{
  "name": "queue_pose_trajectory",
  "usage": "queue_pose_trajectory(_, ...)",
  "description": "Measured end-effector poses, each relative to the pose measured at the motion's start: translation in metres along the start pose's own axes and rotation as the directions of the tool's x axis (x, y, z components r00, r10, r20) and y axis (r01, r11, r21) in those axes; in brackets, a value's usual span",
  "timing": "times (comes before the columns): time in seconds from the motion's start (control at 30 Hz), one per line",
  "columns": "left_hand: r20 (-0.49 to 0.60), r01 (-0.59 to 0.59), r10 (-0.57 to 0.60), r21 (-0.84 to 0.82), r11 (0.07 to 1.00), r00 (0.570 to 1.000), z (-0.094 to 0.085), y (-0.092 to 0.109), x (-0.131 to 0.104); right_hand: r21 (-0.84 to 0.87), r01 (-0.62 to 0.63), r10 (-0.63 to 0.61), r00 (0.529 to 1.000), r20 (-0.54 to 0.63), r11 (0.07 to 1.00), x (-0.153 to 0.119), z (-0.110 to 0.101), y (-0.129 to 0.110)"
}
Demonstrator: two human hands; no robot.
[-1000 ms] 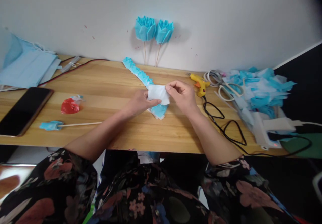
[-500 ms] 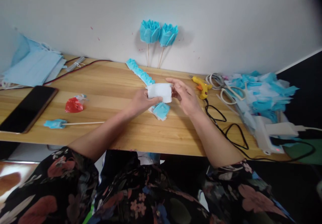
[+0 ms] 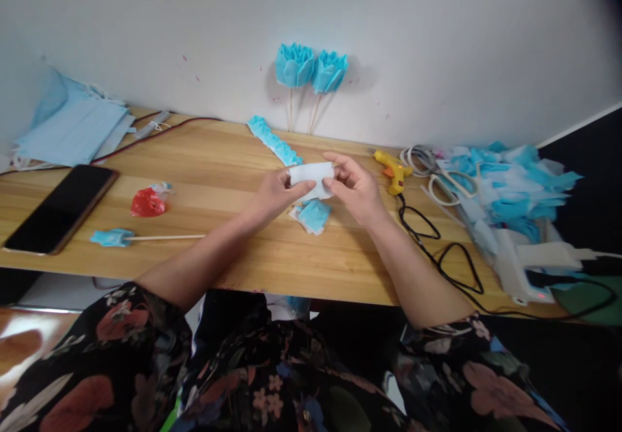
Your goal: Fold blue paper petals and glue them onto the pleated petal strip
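Note:
A small white piece of fabric [image 3: 311, 174] is stretched between my hands above the middle of the table. My left hand [image 3: 278, 192] pinches its left side, thumb lying on the front. On the right side my right hand [image 3: 354, 186] grips it too, thumb pressed on the near face. Just below the fabric lies a loose blue and white piece of fabric [image 3: 313, 216]. Behind my hands a pleated blue strip [image 3: 275, 142] slants across the wood. Two blue fabric flowers [image 3: 295, 68] on thin sticks lean against the wall.
To the right are a yellow glue gun [image 3: 392, 171] with a black cable, scissors [image 3: 449, 186], blue scraps [image 3: 515, 186] and a power strip [image 3: 515, 276]. Leftward lie face masks [image 3: 72, 127], a phone [image 3: 61, 208], a red wrapper [image 3: 148, 202] and a stick with blue fabric [image 3: 162, 238].
My right thumb has come down onto the white fabric, and my right hand now grips its right side. The whole view has shifted slightly.

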State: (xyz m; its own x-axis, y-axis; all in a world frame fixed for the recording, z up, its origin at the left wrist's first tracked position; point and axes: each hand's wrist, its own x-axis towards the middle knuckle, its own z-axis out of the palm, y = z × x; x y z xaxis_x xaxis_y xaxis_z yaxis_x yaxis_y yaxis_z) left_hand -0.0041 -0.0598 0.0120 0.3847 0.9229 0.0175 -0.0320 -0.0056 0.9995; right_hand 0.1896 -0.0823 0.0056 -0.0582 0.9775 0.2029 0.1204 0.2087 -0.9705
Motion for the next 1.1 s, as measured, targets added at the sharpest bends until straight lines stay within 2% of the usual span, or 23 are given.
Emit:
queue_pose_trajectory(0.1,-0.042,-0.042,0.038,-0.082,0.996,0.998,-0.002,-0.002,0.001,0.024,0.007,-0.008,1.0,0.021,1.0,0.0,0.001,0.001)
queue_pose_trajectory(0.23,-0.084,-0.041,0.026,-0.18,0.983,0.996,-0.003,-0.003,0.002,0.02,0.0,-0.001,0.999,0.037,1.0,-0.001,0.001,0.002)
queue_pose_trajectory(0.37,-0.129,-0.045,0.015,-0.228,0.973,0.991,-0.004,-0.004,0.004,0.004,-0.022,0.022,0.996,0.085,1.0,-0.001,0.001,0.007)
queue_pose_trajectory(0.63,-0.14,-0.038,-0.001,-0.277,0.96,0.99,-0.007,-0.008,0.007,-0.023,-0.004,0.005,0.998,0.063,1.0,0.001,-0.001,0.004)
queue_pose_trajectory(0.93,-0.135,-0.012,-0.022,-0.25,0.968,0.991,-0.005,-0.004,0.005,0.022,0.033,-0.03,0.993,-0.115,0.999,0.0,-0.002,-0.006)
queue_pose_trajectory(1.1,-0.128,-0.013,-0.012,-0.192,0.981,0.992,-0.004,-0.002,0.003,0.036,0.042,-0.036,0.988,-0.151,0.998,0.0,0.0,-0.007)
